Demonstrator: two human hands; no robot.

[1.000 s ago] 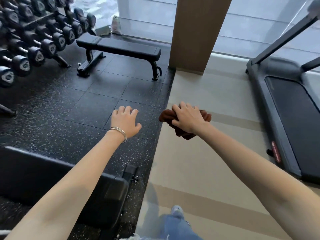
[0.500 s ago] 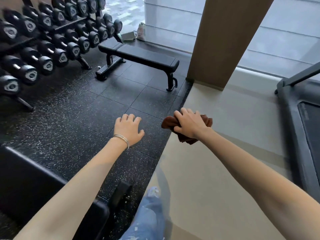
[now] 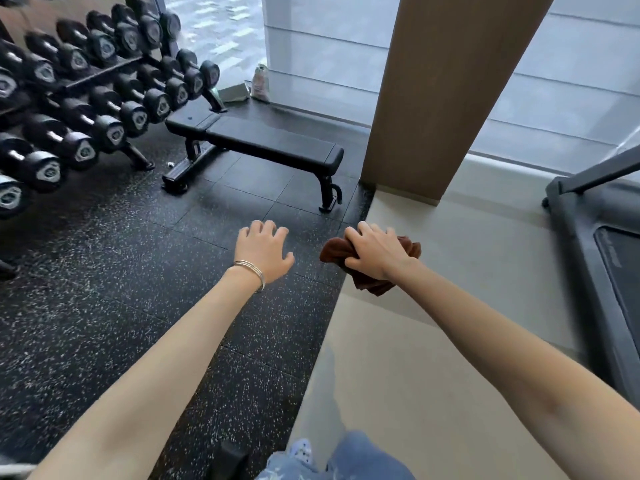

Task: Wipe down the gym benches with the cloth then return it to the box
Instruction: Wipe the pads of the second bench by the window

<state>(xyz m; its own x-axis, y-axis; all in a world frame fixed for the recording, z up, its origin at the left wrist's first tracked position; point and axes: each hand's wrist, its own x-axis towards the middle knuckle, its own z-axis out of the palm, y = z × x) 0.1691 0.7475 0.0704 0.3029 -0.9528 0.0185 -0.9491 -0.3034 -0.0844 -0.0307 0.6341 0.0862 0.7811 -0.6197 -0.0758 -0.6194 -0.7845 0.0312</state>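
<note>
My right hand (image 3: 375,252) grips a bunched brown cloth (image 3: 375,285) in the air over the seam between the black rubber floor and the pale floor. My left hand (image 3: 265,249) is held out beside it, empty, with fingers spread and thin bangles at the wrist. A black flat bench (image 3: 263,142) stands ahead by the window, well beyond both hands. Only a black corner of the nearer bench (image 3: 230,459) shows at the bottom edge. No box can be made out for certain.
A rack of black dumbbells (image 3: 86,98) fills the left side. A brown pillar (image 3: 443,91) rises right of the far bench. A treadmill (image 3: 602,244) sits at the right edge. A small bag (image 3: 260,84) and a flat grey item (image 3: 233,93) lie by the window.
The view has moved forward and turned left: the far bench is closer and larger, the near bench has almost dropped out of view. Both hands keep their pose; the cloth stays gripped.
</note>
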